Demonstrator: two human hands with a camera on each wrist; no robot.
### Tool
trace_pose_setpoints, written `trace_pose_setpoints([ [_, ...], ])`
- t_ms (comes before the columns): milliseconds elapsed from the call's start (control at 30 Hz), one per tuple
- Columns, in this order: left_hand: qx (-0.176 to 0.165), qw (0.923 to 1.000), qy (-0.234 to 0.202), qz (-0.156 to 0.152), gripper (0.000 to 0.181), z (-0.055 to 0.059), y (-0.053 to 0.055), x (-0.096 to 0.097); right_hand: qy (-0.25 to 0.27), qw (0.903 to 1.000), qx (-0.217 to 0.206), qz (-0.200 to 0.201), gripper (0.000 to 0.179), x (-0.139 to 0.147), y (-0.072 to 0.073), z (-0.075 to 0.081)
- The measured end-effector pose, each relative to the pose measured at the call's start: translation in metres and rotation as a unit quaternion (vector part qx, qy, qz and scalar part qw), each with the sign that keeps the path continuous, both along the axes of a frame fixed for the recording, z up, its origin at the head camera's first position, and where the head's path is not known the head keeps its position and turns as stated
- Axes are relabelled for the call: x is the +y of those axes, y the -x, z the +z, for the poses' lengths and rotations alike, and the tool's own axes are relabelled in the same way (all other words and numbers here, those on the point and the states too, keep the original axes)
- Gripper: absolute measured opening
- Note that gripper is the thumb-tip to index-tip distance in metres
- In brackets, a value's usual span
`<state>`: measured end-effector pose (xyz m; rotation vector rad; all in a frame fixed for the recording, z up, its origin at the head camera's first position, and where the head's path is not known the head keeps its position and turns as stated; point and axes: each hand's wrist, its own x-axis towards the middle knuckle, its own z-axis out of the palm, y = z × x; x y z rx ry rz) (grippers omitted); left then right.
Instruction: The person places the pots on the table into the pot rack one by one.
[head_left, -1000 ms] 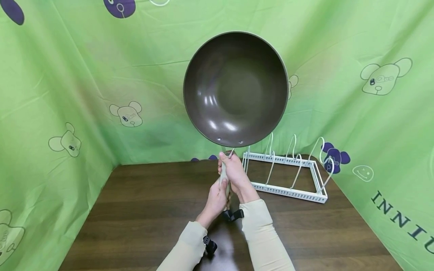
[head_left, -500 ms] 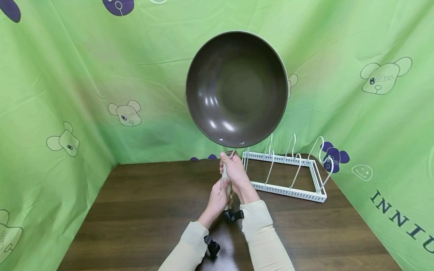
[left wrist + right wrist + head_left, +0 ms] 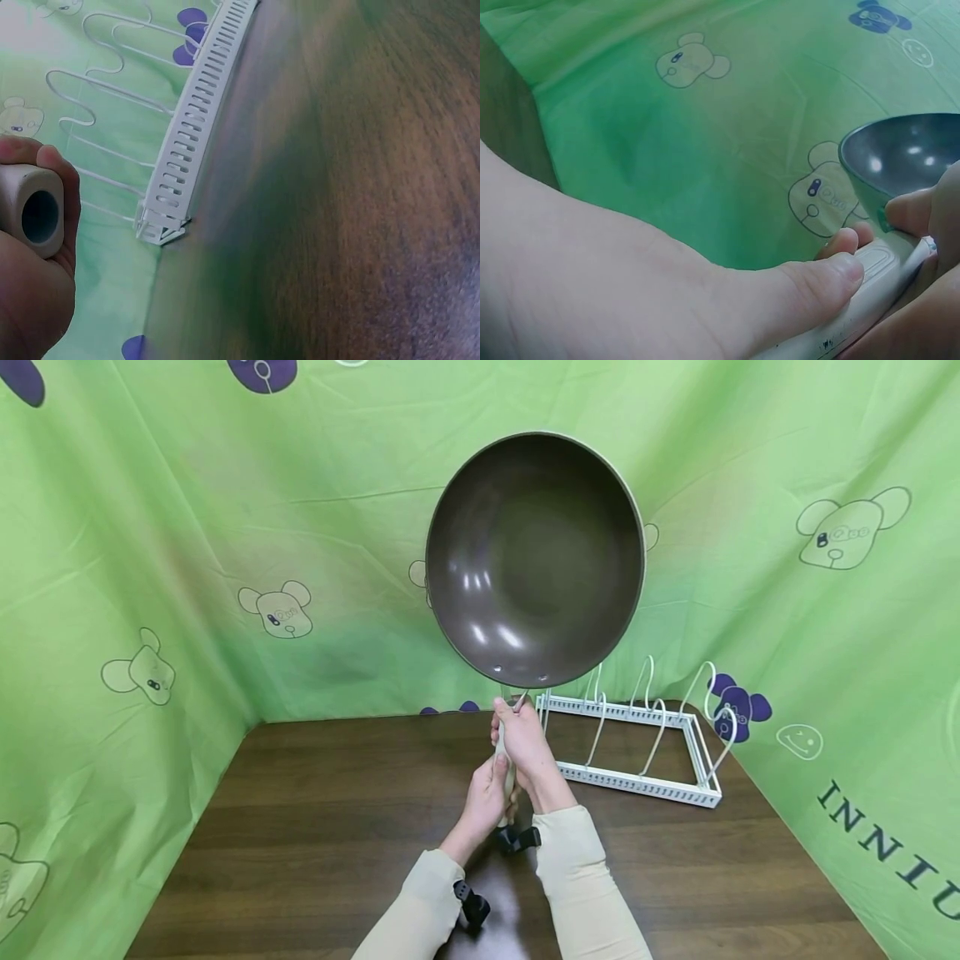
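A deep wok [image 3: 536, 560] with a dark brown inside is held up above the table, its bowl facing me. My right hand [image 3: 528, 745] grips the pale handle [image 3: 501, 745] close below the bowl. Lower on the same handle, my left hand [image 3: 483, 795] holds on, with its thumb along the top. In the left wrist view, the butt of the handle [image 3: 15, 199] with its round hole pokes out of a fist [image 3: 34, 300]. The right wrist view shows a thumb [image 3: 817, 285] pressed on the handle, fingers of the other hand [image 3: 922, 214] nearer the bowl.
A white pan rack [image 3: 637, 785] with several wire loops stands at the table's back right, partly behind the wok's lower edge. The brown wooden table [image 3: 315, 827] ends at a green printed curtain [image 3: 337, 635] on the back and sides.
The wok has shifted a little to the right, and both hands on its handle have moved slightly right with it. The rack stays in place.
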<state>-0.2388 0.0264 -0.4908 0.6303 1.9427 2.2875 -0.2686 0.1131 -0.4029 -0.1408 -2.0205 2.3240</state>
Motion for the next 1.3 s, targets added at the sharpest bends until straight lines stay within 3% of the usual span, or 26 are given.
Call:
trace_pose_setpoints([
  [100, -0.009, 0.9999, 0.000, -0.009, 0.044, -0.003, 0.002, 0.001, -0.003, 1.0000, -0.001, -0.002, 0.017, 0.002, -0.001, 0.000],
  [367, -0.029, 0.9993, 0.002, -0.023, 0.049, -0.025, 0.014, 0.007, -0.015, 0.9998, 0.001, -0.011, 0.019, 0.004, -0.004, -0.001],
  [700, -0.030, 0.9989, -0.008, -0.036, 0.057, -0.024, 0.008, 0.010, -0.017, 0.9995, 0.001, -0.028, 0.017, 0.006, -0.010, 0.000],
  [1300, -0.087, 0.9942, -0.020, -0.060, 0.063, -0.023, 0.006, 0.018, -0.011, 0.9992, 0.000, -0.038, 0.015, 0.014, -0.012, 0.002],
])
